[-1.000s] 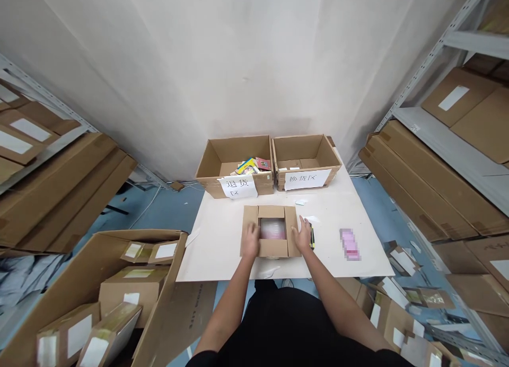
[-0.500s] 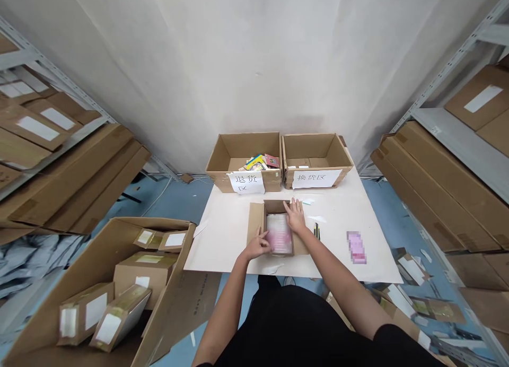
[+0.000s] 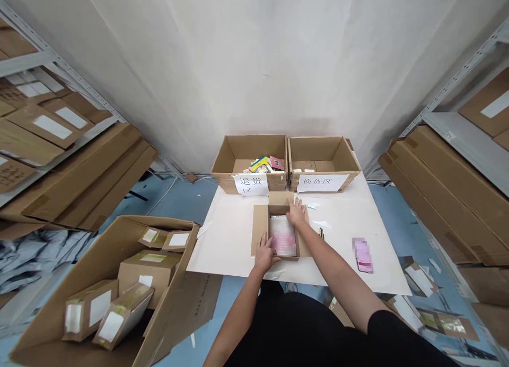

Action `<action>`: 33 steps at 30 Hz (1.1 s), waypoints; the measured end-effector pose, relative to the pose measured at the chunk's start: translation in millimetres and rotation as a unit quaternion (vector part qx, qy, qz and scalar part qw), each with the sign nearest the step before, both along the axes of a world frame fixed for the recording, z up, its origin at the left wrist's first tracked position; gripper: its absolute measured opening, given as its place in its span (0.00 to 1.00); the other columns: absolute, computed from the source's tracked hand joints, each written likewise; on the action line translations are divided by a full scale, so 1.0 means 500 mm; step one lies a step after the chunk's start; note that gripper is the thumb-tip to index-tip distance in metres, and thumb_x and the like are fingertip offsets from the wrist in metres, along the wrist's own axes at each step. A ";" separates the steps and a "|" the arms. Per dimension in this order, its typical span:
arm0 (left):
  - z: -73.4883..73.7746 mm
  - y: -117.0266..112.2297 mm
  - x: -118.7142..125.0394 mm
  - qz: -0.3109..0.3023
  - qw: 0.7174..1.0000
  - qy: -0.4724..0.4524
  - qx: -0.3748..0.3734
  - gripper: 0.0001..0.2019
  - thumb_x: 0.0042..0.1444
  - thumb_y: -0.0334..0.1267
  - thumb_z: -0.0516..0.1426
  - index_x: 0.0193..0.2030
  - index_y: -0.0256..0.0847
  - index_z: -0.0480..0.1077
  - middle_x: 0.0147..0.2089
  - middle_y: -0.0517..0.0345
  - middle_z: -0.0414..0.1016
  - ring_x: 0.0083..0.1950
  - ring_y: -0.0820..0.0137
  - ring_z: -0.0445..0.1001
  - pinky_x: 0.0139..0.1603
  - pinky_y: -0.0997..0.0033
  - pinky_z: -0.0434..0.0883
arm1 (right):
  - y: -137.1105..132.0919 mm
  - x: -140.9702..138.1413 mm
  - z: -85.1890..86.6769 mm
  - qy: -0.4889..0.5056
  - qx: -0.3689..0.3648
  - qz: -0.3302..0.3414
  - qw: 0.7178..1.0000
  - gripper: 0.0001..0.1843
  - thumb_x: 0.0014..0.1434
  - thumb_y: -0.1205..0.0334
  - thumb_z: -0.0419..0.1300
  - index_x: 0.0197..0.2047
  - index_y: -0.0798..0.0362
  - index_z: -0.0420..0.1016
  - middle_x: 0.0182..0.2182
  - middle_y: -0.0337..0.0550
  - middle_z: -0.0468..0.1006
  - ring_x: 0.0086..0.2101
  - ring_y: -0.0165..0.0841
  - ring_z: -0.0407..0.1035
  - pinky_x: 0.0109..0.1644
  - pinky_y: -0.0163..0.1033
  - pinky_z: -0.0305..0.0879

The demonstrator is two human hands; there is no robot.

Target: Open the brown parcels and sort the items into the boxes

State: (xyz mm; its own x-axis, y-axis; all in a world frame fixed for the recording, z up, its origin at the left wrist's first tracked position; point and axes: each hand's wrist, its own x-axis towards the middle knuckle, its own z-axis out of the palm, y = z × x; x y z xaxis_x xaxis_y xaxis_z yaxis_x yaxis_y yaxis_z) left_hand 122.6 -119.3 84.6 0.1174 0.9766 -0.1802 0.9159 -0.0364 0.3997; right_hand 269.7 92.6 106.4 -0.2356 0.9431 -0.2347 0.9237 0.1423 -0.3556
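Observation:
A small cardboard box (image 3: 260,226) stands on the white table with its flaps folded outward. Inside it lies a flat item in clear wrap (image 3: 283,234), white and pink, perhaps a book. My left hand (image 3: 265,254) rests on the left flap and near edge of the box, fingers stretched and apart. At the far right corner, my right hand (image 3: 295,213) touches the rim and right flap, its fingers spread. Neither hand visibly holds anything. A black and yellow cutter-like tool (image 3: 321,233) lies right of the box, partly behind my right forearm.
Two larger labelled cartons stand at the back, the left carton (image 3: 222,168) with colourful booklets (image 3: 262,164), the right carton (image 3: 353,160) with small pale items. A blurred pink phone-like object (image 3: 362,254) lies at right. A big carton (image 3: 119,226) of parcels stands left; shelves flank both sides.
The box's far flap now lies folded outward. My left hand has moved from the wrapped item onto the left flap. My right hand stays at the far right corner. The view has shifted slightly.

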 end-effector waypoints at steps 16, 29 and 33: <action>-0.006 0.093 -0.019 0.033 0.999 -0.029 0.033 0.13 0.53 0.52 0.70 0.33 0.44 0.84 0.77 0.50 0.61 0.81 0.44 0.43 0.78 0.35 0.49 | -0.023 -0.113 -0.055 -0.036 -0.161 0.044 0.985 0.55 0.49 0.67 0.74 0.76 0.47 0.56 0.77 0.61 0.45 0.74 0.59 0.41 0.68 0.56 0.59; -0.026 0.112 -0.033 0.028 0.994 -0.109 0.012 0.12 0.53 0.51 0.71 0.30 0.45 0.81 0.75 0.53 0.64 0.81 0.43 0.41 0.77 0.32 0.49 | 0.026 -0.030 -0.075 -0.019 -0.091 0.169 0.981 0.45 0.59 0.59 0.67 0.76 0.55 0.58 0.75 0.62 0.53 0.73 0.51 0.47 0.74 0.51 0.50; -0.029 0.108 -0.046 0.030 0.993 -0.111 -0.009 0.13 0.53 0.53 0.71 0.31 0.46 0.82 0.76 0.54 0.63 0.82 0.44 0.40 0.77 0.33 0.49 | 0.075 -0.082 -0.111 -0.076 -0.150 0.159 0.973 0.54 0.51 0.64 0.73 0.77 0.53 0.55 0.76 0.63 0.48 0.75 0.52 0.42 0.75 0.54 0.46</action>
